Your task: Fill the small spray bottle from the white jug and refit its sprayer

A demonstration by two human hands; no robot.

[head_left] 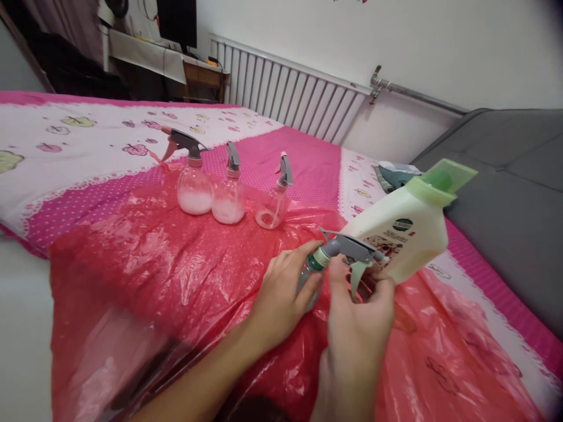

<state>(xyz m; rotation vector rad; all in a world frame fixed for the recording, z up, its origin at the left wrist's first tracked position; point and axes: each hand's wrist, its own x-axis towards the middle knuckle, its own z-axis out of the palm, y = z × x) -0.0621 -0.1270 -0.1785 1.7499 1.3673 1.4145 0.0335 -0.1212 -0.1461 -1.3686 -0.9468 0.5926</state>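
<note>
My left hand (285, 281) is wrapped round the clear body of a spray bottle (314, 262) with a green neck, a grey head and a pale green trigger. My right hand (360, 310) is closed at the grey trigger head (354, 249), its thumb just under it and its fingers curled by the trigger. Right behind stands a large cream jug (417, 234) with a green cap and a label. Three more clear spray bottles stand further off: one with a black head (194, 196), a middle one (229, 205) and a right one (271, 211). White, foamy-looking contents show in the first two.
A red plastic sheet (176, 275) lies wrinkled over the pink patterned bedspread (303, 152). A grey padded headboard (505, 176) rises on the right. Against the wall stands a radiator (281, 82); a desk (147, 57) with a monitor (177, 23) is at the back left.
</note>
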